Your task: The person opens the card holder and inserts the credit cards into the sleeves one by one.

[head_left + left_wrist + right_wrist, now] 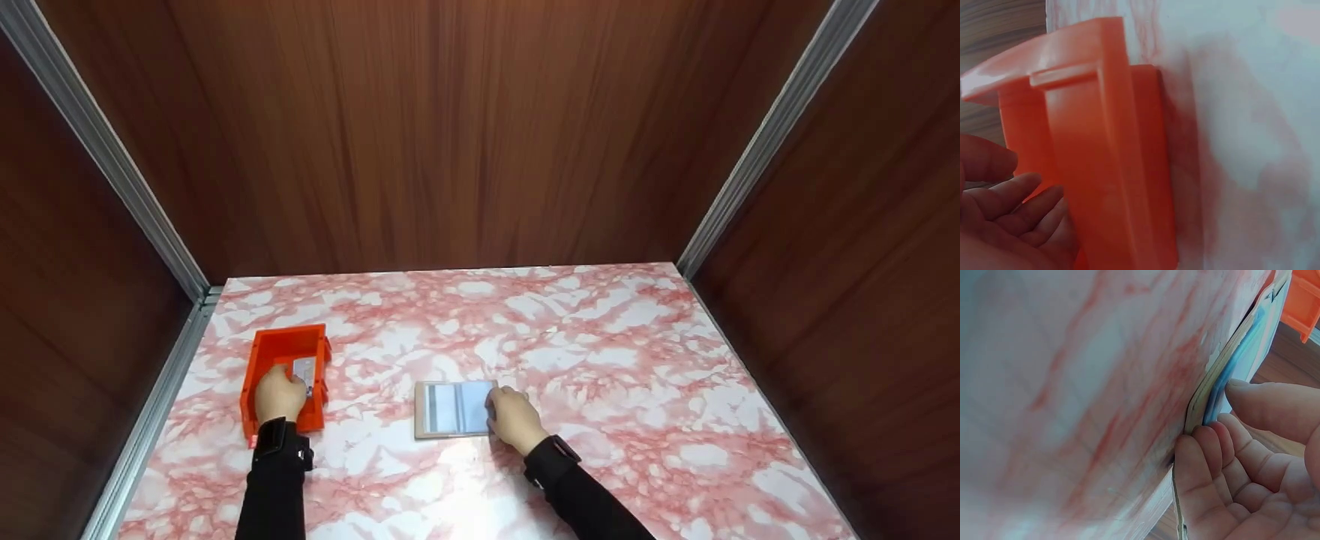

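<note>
On the left, an orange plastic bin lies with its open side up, and my left hand reaches into it. In the left wrist view, the thumb and relaxed fingers are apart beside the bin wall, with nothing seen between them. A small pale grey flat piece shows in the bin, partly hidden by this hand. Near the table's middle lies a flat tan-backed packet with pale blue panels. My right hand pinches its right edge, thumb over the blue layer and curled fingers at the tan edge.
The table has a red and white marbled top. Brown wood-grain panels rise at the back and both sides, with grey metal rails along the corners.
</note>
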